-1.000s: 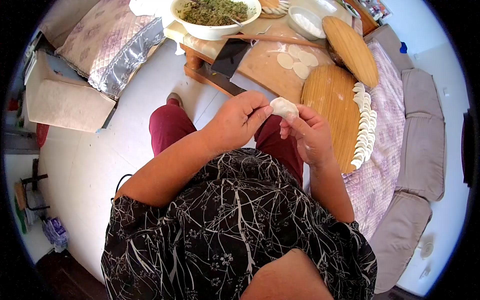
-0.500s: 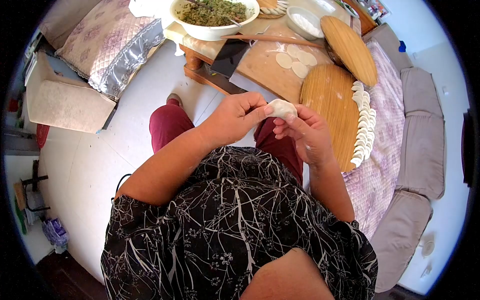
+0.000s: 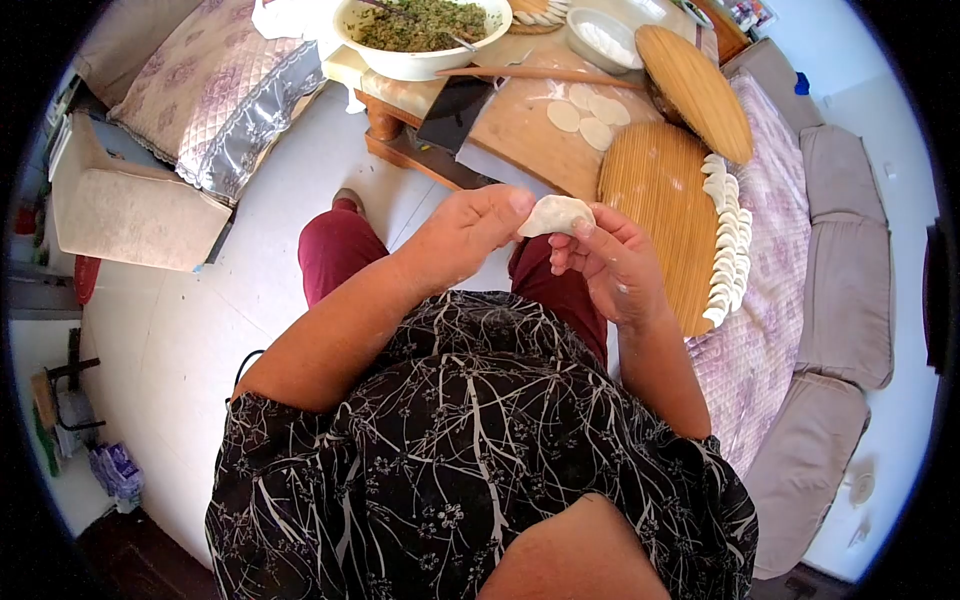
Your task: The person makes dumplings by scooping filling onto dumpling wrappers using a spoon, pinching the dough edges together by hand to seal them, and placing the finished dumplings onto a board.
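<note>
A pale folded dumpling [image 3: 555, 215] is held up between my two hands, over my lap. My left hand [image 3: 470, 232] is closed, its thumb and fingers at the dumpling's left end. The opposite end is pinched by my right hand [image 3: 622, 262], with thumb and index finger on the dough and the other fingers curled below. Just beyond my right hand, a round wooden board [image 3: 655, 215] carries a curved row of finished dumplings [image 3: 735, 240] along its right edge. Flat dough wrappers [image 3: 597, 133] lie on the floured cutting board [image 3: 510, 135].
A white bowl of green filling [image 3: 420, 65] stands at the table's far left. A rolling pin [image 3: 540, 74] lies across the cutting board's back. Beside it are a bowl of flour [image 3: 605, 40] and a tilted round board [image 3: 695, 90]. A cushioned sofa [image 3: 845, 270] runs along the right.
The left thumb has shifted back toward the dumpling's left tip, so more of the dough shows. My right hand stays almost in place.
</note>
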`<state>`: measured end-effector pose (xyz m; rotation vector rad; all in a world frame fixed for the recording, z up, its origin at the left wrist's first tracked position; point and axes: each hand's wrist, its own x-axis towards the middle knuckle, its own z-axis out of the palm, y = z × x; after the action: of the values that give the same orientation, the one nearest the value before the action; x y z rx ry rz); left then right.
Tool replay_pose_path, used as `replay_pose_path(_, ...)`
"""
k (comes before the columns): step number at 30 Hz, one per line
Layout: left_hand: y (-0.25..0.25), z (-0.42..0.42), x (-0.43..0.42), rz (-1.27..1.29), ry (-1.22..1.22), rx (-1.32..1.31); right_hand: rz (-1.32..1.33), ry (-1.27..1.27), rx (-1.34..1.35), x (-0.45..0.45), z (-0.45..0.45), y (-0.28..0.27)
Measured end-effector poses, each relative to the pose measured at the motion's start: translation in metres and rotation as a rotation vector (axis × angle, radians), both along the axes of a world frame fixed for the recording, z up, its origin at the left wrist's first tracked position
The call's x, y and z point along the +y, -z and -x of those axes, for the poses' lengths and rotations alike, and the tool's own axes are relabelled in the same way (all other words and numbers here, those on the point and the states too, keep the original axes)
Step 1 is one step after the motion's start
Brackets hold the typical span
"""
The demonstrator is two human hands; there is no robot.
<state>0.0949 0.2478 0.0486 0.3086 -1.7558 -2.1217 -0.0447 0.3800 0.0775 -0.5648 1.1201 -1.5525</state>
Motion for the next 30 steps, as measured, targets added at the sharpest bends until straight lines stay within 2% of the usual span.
replay_pose_path(8,0.003,0.000,0.003,0.081,-0.013,0.066,0.014,-0.004,-0.023,0.000,-0.001,0.000)
replay_pose_path(11,-0.002,-0.003,0.000,0.080,0.049,-0.042,0.016,0.009,-0.041,0.001,0.002,0.002)
replay_pose_path(14,-0.006,-0.003,-0.001,-0.038,0.072,-0.065,0.031,-0.010,-0.053,0.002,0.004,0.004)
replay_pose_path(16,-0.001,0.000,0.001,0.023,0.051,-0.014,0.008,-0.040,-0.040,0.003,0.003,0.002)
replay_pose_path(20,-0.003,0.000,0.002,-0.010,0.107,0.035,-0.006,-0.044,-0.094,0.001,-0.002,-0.003)
replay_pose_path(23,-0.001,0.000,0.003,0.068,0.059,0.056,0.032,-0.048,-0.105,0.001,0.000,0.003)
replay_pose_path(28,-0.001,-0.004,-0.005,0.247,0.149,-0.053,0.058,-0.084,-0.159,0.002,0.005,0.003)
replay_pose_path(29,-0.002,-0.002,-0.002,0.246,0.150,-0.053,0.058,-0.083,-0.159,0.002,0.005,0.003)
replay_pose_path(30,-0.004,0.000,0.003,0.133,0.104,-0.003,0.042,-0.098,-0.145,0.002,0.005,0.003)
